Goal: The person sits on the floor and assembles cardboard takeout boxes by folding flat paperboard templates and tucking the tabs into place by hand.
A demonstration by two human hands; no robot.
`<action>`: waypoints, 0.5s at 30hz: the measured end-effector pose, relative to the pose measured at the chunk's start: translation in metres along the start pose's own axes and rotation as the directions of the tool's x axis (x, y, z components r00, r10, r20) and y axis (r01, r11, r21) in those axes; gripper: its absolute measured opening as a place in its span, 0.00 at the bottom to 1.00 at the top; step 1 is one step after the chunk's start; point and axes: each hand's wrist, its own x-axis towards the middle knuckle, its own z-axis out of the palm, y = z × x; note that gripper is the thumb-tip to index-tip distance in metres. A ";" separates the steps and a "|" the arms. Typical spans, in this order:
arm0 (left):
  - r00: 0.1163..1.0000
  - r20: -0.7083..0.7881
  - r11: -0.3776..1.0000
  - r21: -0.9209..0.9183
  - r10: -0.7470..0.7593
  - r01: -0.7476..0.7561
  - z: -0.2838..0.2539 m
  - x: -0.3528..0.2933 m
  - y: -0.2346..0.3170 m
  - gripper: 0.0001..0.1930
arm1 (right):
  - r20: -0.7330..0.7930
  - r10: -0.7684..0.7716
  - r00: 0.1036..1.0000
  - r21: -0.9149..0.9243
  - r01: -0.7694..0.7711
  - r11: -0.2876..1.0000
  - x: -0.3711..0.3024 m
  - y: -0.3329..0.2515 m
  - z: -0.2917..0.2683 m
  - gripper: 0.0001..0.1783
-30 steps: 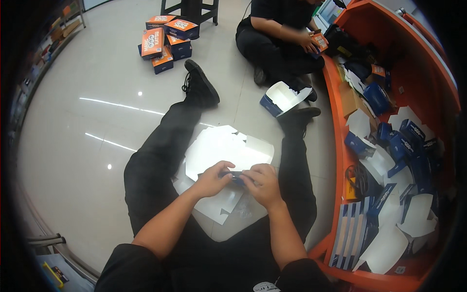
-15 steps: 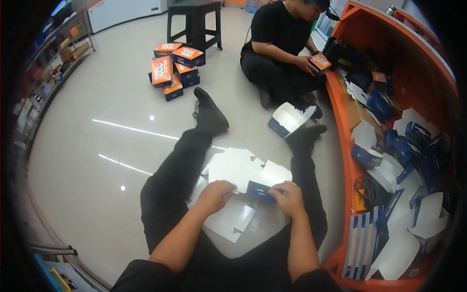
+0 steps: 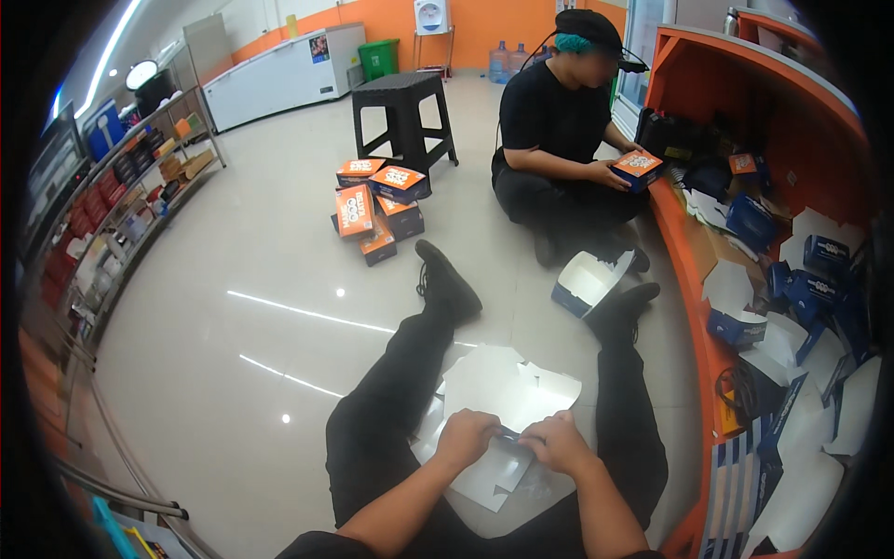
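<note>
A partly folded cardboard food box point(image 3: 498, 380), white inside and dark blue outside, lies between my outstretched legs. My left hand point(image 3: 467, 438) pinches its near edge. Close beside it, my right hand point(image 3: 559, 442) grips the same edge, fingers bent over the blue panel. The near wall stands bent up between both hands, and my fingers cover most of it. Under the box lie flat white cardboard blanks point(image 3: 486, 483). Past my right foot sits an open blue-and-white box point(image 3: 585, 281) with its lid raised.
Several closed orange-and-blue boxes point(image 3: 355, 212) are heaped before a black stool point(image 3: 400, 98). A co-worker point(image 3: 559, 121) sits cross-legged, holding a closed box point(image 3: 639, 168). On the right, an orange shelf unit point(image 3: 694, 270) holds unfolded cartons. A metal rack point(image 3: 140, 214) runs along the left.
The view has tilted up, so the scene sits lower and further right. My hands have drawn closer together on the box edge, and the blue panel has turned mostly out of sight.
</note>
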 end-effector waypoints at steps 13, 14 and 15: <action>0.979 0.128 0.977 0.127 0.157 -0.173 0.007 -0.007 0.004 0.08 | 0.013 -0.013 1.000 -0.046 0.014 0.999 0.000 -0.002 0.012 0.05; 0.988 0.092 0.981 0.139 0.120 -0.132 0.007 -0.007 0.005 0.07 | 0.006 -0.010 1.000 -0.045 0.010 0.999 0.000 -0.002 0.012 0.05; 0.995 0.055 0.985 0.149 0.081 -0.089 0.005 -0.005 0.008 0.06 | -0.005 -0.018 1.000 -0.035 0.018 0.999 0.000 -0.001 0.012 0.06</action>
